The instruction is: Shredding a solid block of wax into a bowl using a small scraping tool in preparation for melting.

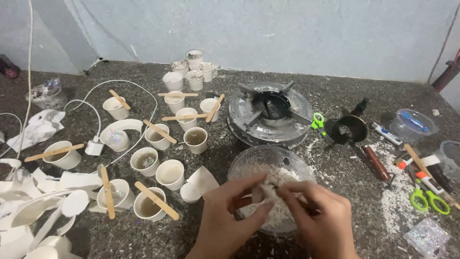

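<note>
Since crumbs need catching, white waxy lump (269, 191) pinched between fingertips of left hand (225, 218) and right hand (318, 218), held right over clear glass bowl of white flakes (249, 163) on speckled tabletop (335, 172). Small white cups with wooden sticks (151, 201) parked left, out of way.

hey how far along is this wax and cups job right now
Done: several paper cups already hold liquid, many with wooden sticks laid across. In hand: the left hand and right hand pinch a clump of white flakes over the glass bowl. Left: the bowl holds flakes, the stove has no pot on it, and torn cups lie at the left.
</note>
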